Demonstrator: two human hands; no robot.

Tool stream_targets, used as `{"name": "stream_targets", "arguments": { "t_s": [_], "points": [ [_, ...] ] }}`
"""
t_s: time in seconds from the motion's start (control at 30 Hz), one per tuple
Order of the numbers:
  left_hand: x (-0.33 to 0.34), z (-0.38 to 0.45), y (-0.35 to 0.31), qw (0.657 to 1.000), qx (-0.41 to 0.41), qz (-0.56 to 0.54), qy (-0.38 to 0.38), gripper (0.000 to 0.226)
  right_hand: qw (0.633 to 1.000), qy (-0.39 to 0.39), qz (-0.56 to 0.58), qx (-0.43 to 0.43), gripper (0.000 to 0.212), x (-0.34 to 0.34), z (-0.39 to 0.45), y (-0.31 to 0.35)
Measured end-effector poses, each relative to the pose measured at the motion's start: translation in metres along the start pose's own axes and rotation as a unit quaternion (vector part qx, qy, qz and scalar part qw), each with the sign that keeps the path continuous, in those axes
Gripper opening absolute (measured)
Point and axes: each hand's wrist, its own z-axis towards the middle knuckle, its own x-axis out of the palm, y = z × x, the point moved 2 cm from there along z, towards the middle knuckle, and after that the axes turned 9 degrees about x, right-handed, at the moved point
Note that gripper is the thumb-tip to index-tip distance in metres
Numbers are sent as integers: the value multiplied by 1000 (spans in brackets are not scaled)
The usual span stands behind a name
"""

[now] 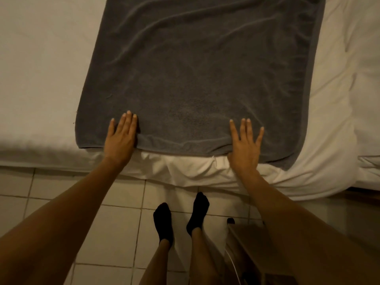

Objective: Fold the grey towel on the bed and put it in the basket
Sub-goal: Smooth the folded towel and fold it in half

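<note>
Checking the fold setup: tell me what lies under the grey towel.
The grey towel lies spread on the white bed, with both hands flat on its near edge. Anything else beneath is covered and cannot be seen.

Both forearms are bare to the lower frame edge; no sleeves, watch, bracelet or rings are visible. The left hand (pixel 120 138) and the right hand (pixel 245 145) are ungloved, with short, unpainted fingernails. Below and between the hands, both lower legs are bare. Each foot wears a plain black ankle sock: left sock (pixel 163 222), right sock (pixel 197 212). No markings show on either sock.
</note>
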Motion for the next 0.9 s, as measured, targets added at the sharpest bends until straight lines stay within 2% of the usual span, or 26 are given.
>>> {"name": "stream_targets", "arguments": {
  "t_s": [0.23,0.33,0.5,0.67,0.9],
  "points": [
    [9,-7,37,1000,-16,-13,2,61,998,-12,-1,60,79,8,5,-65],
    [11,-6,37,1000,-16,-11,4,62,997,-17,1,72,76,13,1,-74],
    [12,-5,42,999,-36,1,21,68,990,-5,8,139,76,17,-3,-87],
    [6,0,47,999,-44,11,25,63,994,-20,21,108,81,8,1,-93],
    [-5,-20,55,999,8,21,25,62,989,68,-44,126,85,-2,-23,-93]
  ]
}}
